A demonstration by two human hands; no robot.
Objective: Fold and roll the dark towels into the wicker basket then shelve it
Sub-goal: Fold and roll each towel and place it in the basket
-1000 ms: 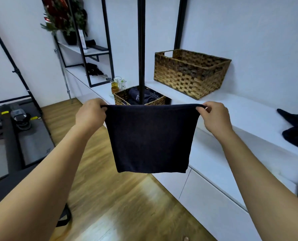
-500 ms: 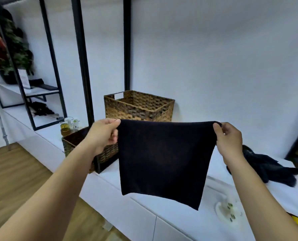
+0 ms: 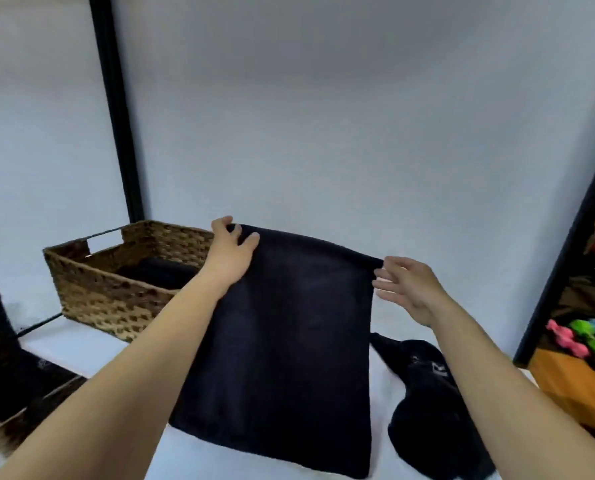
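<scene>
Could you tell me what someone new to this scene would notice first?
A dark towel fills the centre, spread over the white counter, with the left hand gripping its far left corner and the right hand at its far right corner. A wicker basket with dark cloth inside stands to the left, and a crumpled towel lies to the right.

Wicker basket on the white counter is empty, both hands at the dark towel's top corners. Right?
Not quite. The head view shows a dark towel inside the wicker basket, so it is not empty. The rest holds: left hand and right hand at the top corners of the dark towel.
</scene>
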